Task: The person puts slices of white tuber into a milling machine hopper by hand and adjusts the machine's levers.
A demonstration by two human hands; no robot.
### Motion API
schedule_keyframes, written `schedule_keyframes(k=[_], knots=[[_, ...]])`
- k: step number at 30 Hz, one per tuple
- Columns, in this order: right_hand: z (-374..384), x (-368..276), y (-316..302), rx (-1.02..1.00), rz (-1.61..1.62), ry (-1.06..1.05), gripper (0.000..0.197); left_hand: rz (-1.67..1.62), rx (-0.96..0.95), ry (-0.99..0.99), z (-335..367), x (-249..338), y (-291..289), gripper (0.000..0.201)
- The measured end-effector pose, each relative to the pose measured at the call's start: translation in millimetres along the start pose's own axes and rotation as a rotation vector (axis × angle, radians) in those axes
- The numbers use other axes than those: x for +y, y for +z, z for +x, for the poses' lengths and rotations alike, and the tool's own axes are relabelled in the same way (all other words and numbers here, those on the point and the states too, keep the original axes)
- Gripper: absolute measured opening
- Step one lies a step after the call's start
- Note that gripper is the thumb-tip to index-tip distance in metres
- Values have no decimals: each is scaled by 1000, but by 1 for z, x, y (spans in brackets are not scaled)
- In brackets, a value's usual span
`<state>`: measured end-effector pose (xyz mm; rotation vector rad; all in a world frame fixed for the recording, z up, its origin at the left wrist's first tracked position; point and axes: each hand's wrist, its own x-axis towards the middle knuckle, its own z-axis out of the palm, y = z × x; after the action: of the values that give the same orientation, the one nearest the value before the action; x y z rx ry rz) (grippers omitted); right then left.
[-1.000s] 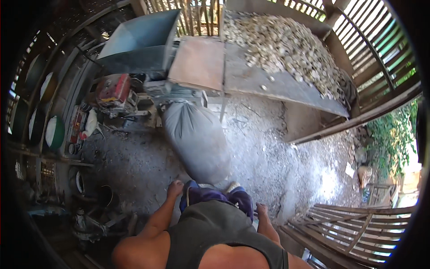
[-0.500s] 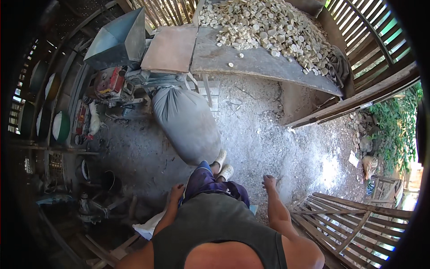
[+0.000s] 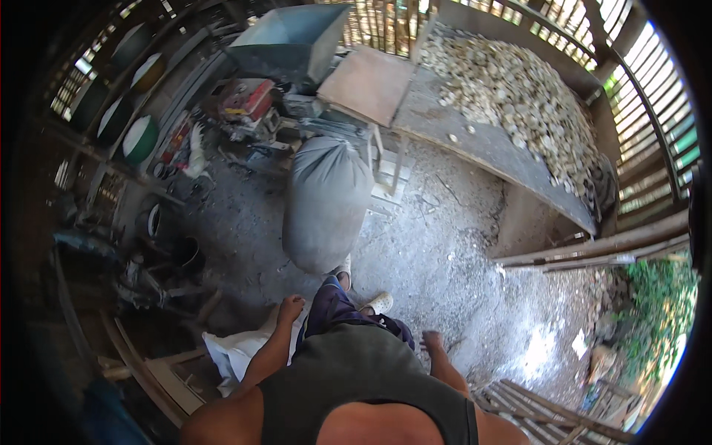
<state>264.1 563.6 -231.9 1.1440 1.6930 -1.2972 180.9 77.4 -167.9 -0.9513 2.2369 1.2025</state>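
Observation:
My left hand [image 3: 291,306] hangs beside my left thigh with its fingers loosely bent and nothing visible in it. Low on the other side, my right hand [image 3: 432,341] is slightly blurred, fingers loosely apart, and it too looks bare. Neither hand touches anything. In front of my feet stands a full grey sack [image 3: 326,204], its gathered top below a machine. A white sack [image 3: 241,348] lies beside my left forearm, partly hidden by it.
A wooden table [image 3: 475,144] carries a heap of pale round pieces [image 3: 519,93]. Left of it are a flat brown board [image 3: 368,83], a metal hopper [image 3: 285,55] and a red engine [image 3: 248,100]. A white chicken [image 3: 196,152] stands near basins [image 3: 137,141]. A slatted wooden panel [image 3: 541,408] lies lower right.
My view has turned left, so the table, hopper and grey sack now appear farther right. My feet have stepped apart. My right hand has dropped lower and closer to my body.

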Motion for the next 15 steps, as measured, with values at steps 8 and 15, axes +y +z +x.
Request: schedule_keyframes(k=[8,15], knots=[[20,-42,-36,109,-69,-82,41,101,44,104,-20,-69,17,31],[31,-169,15,7,-19,-345,43,296,-85,43,-19,-132,38,34]])
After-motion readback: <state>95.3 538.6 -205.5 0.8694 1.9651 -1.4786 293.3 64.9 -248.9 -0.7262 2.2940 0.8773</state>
